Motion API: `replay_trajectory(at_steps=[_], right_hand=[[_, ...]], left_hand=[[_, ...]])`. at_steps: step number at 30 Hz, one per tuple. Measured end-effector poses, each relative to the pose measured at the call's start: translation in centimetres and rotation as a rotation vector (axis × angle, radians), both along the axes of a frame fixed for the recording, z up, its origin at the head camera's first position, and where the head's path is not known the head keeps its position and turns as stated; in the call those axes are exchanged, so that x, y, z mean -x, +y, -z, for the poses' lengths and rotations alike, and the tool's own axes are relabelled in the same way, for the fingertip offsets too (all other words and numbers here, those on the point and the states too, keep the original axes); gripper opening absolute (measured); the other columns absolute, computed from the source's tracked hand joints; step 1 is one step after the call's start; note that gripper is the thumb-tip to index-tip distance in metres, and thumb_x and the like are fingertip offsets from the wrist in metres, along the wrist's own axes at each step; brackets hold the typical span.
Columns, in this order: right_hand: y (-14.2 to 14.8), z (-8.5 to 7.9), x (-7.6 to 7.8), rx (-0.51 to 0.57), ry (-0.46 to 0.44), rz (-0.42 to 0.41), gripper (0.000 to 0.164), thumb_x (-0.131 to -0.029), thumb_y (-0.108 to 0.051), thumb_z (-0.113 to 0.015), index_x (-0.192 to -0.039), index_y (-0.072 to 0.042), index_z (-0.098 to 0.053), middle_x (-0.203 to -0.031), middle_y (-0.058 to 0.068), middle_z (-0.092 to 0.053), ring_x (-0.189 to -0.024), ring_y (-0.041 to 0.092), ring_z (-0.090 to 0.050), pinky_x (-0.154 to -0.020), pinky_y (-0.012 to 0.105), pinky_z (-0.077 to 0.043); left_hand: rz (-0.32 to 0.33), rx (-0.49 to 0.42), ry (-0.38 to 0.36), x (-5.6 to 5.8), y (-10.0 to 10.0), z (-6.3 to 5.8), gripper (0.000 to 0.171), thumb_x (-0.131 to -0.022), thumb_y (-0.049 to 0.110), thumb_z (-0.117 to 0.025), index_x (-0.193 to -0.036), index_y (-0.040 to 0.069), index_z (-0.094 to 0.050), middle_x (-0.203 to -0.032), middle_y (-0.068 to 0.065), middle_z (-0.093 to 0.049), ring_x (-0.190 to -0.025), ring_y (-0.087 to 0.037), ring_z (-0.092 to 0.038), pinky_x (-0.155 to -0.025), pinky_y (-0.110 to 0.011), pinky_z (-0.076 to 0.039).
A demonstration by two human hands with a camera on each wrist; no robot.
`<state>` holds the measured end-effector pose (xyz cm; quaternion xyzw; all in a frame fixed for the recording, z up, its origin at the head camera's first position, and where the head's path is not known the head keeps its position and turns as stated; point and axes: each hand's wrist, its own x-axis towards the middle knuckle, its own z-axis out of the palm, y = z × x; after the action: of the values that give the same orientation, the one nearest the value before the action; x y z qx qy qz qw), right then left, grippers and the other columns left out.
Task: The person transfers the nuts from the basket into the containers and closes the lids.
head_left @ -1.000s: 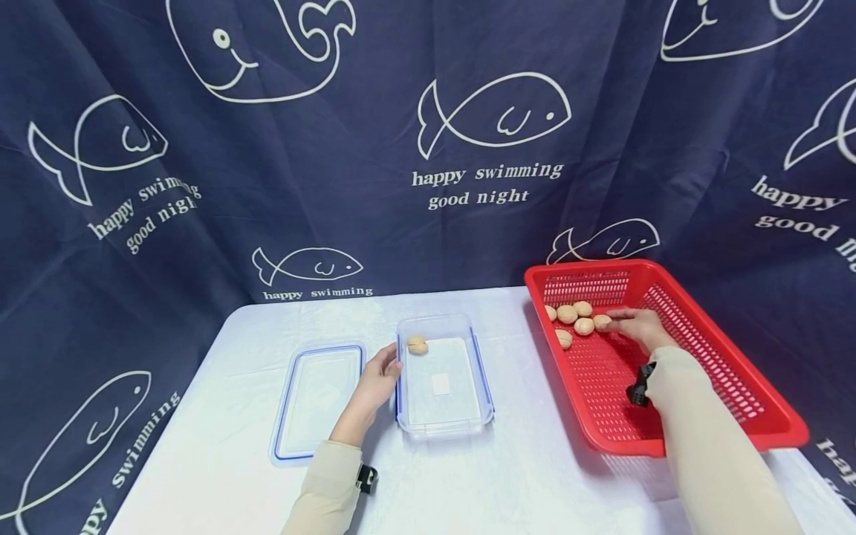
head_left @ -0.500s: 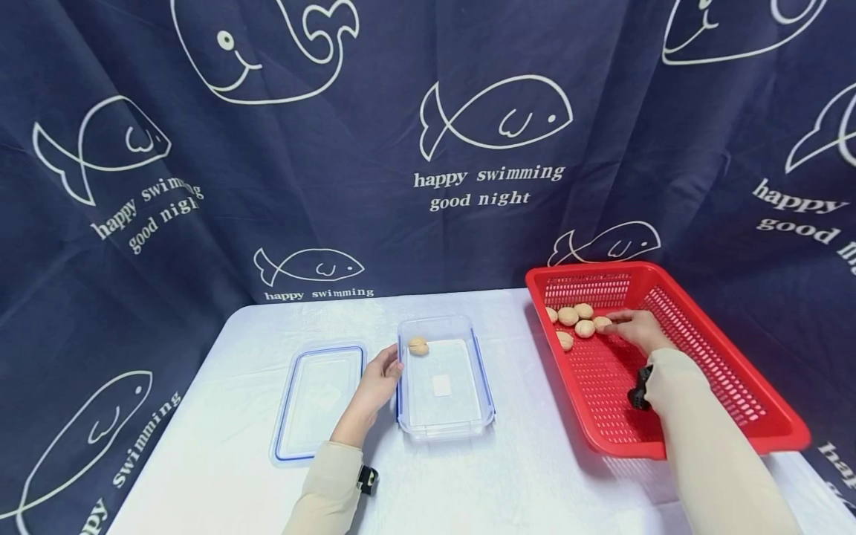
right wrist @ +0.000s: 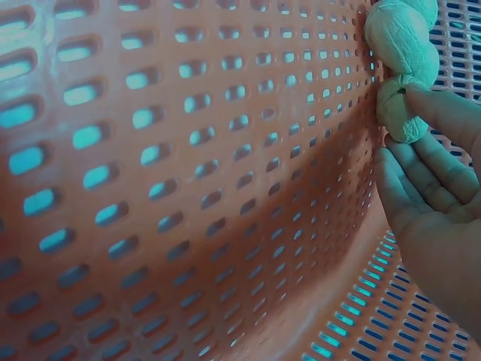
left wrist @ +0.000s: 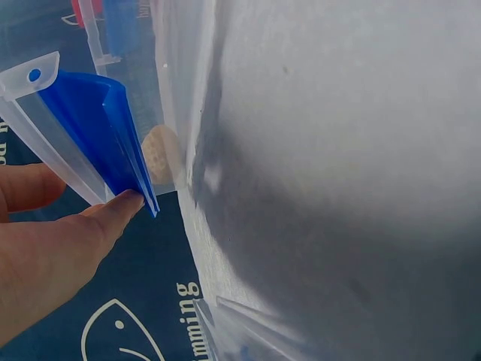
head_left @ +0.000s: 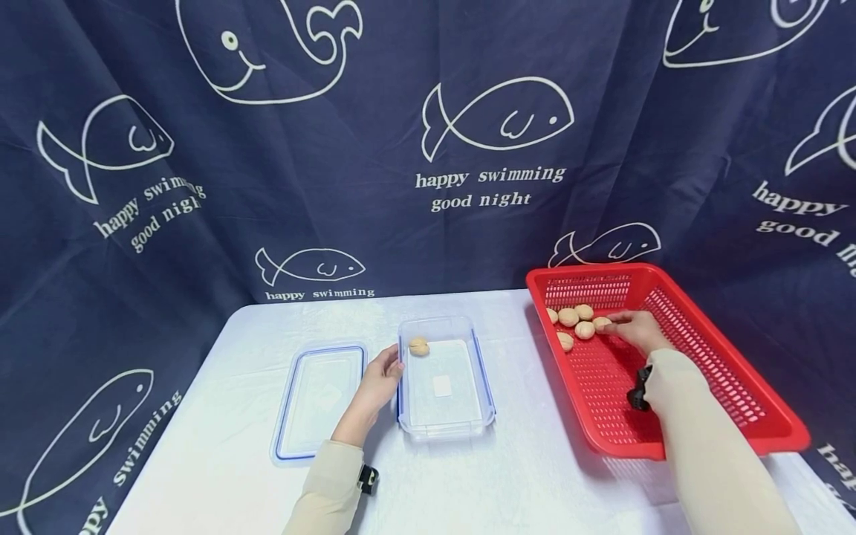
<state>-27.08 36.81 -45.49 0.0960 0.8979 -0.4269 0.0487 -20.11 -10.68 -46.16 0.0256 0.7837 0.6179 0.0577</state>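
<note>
In the head view my left hand grips the left side of a clear plastic food container. The left wrist view shows the thumb at its blue side latch, which hangs outward, and a finger by the rim. One walnut lies in the container's far left corner. My right hand reaches into a red basket and pinches a walnut low near the basket's bottom, thumb on one side and fingers on the other. Several other walnuts lie close by on the basket's left side.
A clear lid with a blue seal lies flat on the white-covered table, left of the container. A dark blue curtain with white fish prints hangs behind. The basket's high walls surround my right hand.
The head view has shifted very slightly. Both hands, the container and the walnuts stay as they were.
</note>
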Motion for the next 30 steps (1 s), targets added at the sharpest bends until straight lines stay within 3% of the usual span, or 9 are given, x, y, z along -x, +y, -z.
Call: replay_trajectory(at_steps=[7, 16, 24, 26, 30], right_hand=[[0.2, 0.0, 0.2, -0.025, 0.048, 0.005, 0.055, -0.09, -0.027, -0.067, -0.125, 0.014, -0.054, -0.112, 0.022, -0.062, -0.09, 0.018, -0.052, -0.068, 0.018, -0.047], [-0.1, -1.3, 0.2, -0.052, 0.118, -0.013, 0.06, -0.09, -0.033, -0.066, -0.124, 0.015, -0.053, -0.122, 0.031, -0.055, -0.099, 0.026, -0.052, -0.072, 0.018, -0.046], [-1.0, -3.5, 0.4, -0.031, 0.187, -0.026, 0.055, -0.09, -0.03, -0.068, -0.126, 0.01, -0.055, -0.119, 0.026, -0.062, -0.08, -0.007, -0.051, -0.069, 0.011, -0.048], [-1.3, -3.9, 0.4, -0.019, 0.204, -0.033, 0.055, -0.091, -0.031, -0.067, -0.127, 0.009, -0.055, -0.122, 0.026, -0.06, -0.082, -0.007, -0.051, -0.071, 0.01, -0.047], [-2.0, -4.8, 0.4, -0.022, 0.224, -0.043, 0.057, -0.092, -0.036, -0.065, -0.128, 0.006, -0.055, -0.126, 0.026, -0.057, -0.1, 0.011, -0.054, -0.077, 0.012, -0.045]], left_hand=[[-0.005, 0.0, -0.013, 0.4, -0.1, 0.0, 0.047, -0.1, 0.001, -0.043, -0.144, -0.01, -0.031, -0.142, -0.03, -0.041, -0.133, -0.039, -0.04, -0.112, -0.044, -0.035], [0.0, -0.01, -0.006, 0.3, 0.0, 0.2, 0.047, -0.1, 0.001, -0.044, -0.143, -0.011, -0.031, -0.141, -0.031, -0.041, -0.133, -0.04, -0.04, -0.111, -0.045, -0.036], [-0.012, 0.001, -0.017, 0.5, 0.0, 0.2, 0.047, -0.099, 0.001, -0.045, -0.143, -0.01, -0.032, -0.141, -0.031, -0.041, -0.133, -0.039, -0.04, -0.111, -0.044, -0.036], [-0.011, 0.0, -0.015, 0.5, 0.0, 0.2, 0.047, -0.099, 0.0, -0.044, -0.143, -0.01, -0.033, -0.141, -0.031, -0.041, -0.133, -0.039, -0.04, -0.111, -0.044, -0.036], [-0.014, -0.005, -0.02, 0.6, 0.0, 0.3, 0.047, -0.099, 0.0, -0.044, -0.143, -0.009, -0.033, -0.142, -0.03, -0.041, -0.133, -0.038, -0.04, -0.112, -0.043, -0.035]])
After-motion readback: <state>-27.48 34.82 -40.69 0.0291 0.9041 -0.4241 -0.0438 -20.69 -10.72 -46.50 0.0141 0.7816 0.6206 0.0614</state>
